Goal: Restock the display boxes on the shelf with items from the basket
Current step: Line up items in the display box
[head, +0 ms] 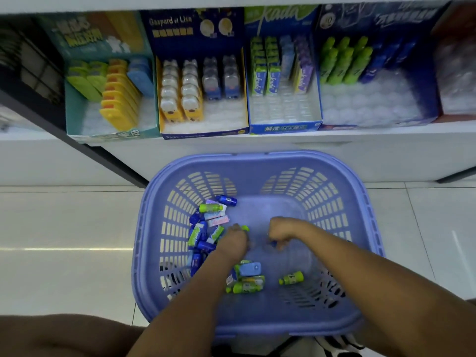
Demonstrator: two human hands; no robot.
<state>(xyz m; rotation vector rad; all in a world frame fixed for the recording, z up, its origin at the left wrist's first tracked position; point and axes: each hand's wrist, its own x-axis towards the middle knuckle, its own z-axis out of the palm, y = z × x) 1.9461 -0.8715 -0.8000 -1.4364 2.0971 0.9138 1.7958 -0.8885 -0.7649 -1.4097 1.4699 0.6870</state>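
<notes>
Left hand and right hand inside basket, apart from its walls

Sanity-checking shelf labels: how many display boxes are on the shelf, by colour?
teal box: 1
blue boxes: 3
red box: 1, cut off at the picture's right edge
Total: 5
</notes>
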